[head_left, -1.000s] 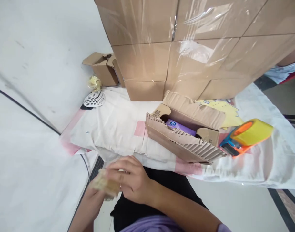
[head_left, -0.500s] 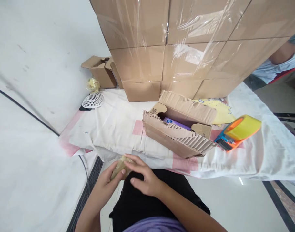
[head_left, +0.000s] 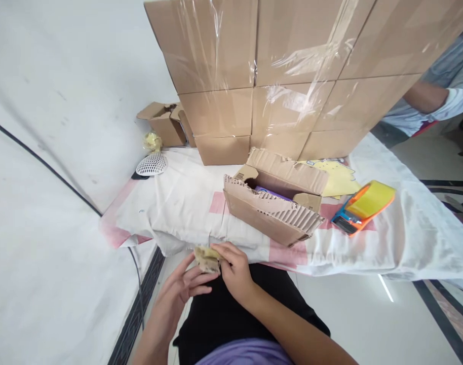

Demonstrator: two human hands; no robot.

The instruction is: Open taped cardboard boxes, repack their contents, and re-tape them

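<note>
Just in front of the table's edge, above my lap, is a crumpled wad of yellowish packing tape (head_left: 207, 259). My right hand (head_left: 237, 271) pinches its right side between thumb and fingers. My left hand (head_left: 184, 284) is at the wad's left side, fingers stretched out and apart, some of them against it or just under it. Beyond them on the table stands a torn-open cardboard box (head_left: 267, 215), with a purple package (head_left: 271, 192) partly visible inside. To its right lies a tape dispenser (head_left: 362, 208) with a yellow roll.
Taped cardboard boxes (head_left: 224, 114) are stacked at the back of the cloth-covered table (head_left: 182, 203). A small open box (head_left: 166, 126), a yellowish tape ball (head_left: 152, 142) and a white perforated object (head_left: 151, 165) sit back left. A yellow sheet (head_left: 338, 177) lies behind the dispenser. Another person's arm (head_left: 429, 96) shows at right.
The wad has shifted slightly right, into my right hand's pinch. My left hand's fingers have loosened and spread from their earlier hold on it. The view has shifted slightly.
</note>
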